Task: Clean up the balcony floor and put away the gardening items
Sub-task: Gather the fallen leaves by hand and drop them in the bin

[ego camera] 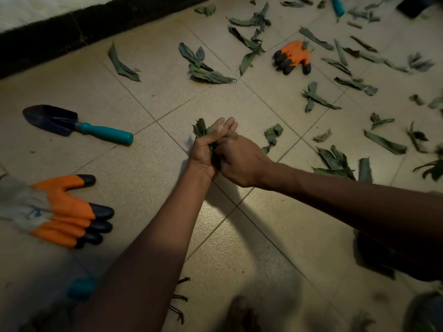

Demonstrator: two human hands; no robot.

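Head view, nearest: orange glove flat on tile left of the hands. Left hand clenched round a leaf bundle, right hand pressing more in, likely freeing it for further gathering. Beyond the hands: trowel left, second glove and scattered leaves uncollected.

Two orange gardening gloves with black fingertips lie on the tiled floor, one near at the left and one far at the upper right. One dark metal hand trowel with a teal handle shows whole, and two more teal tool handles show in part, one at the top edge and one at the bottom left. Wilted green leaves lie scattered in dozens, too many to count exactly, and two bare hands are in view
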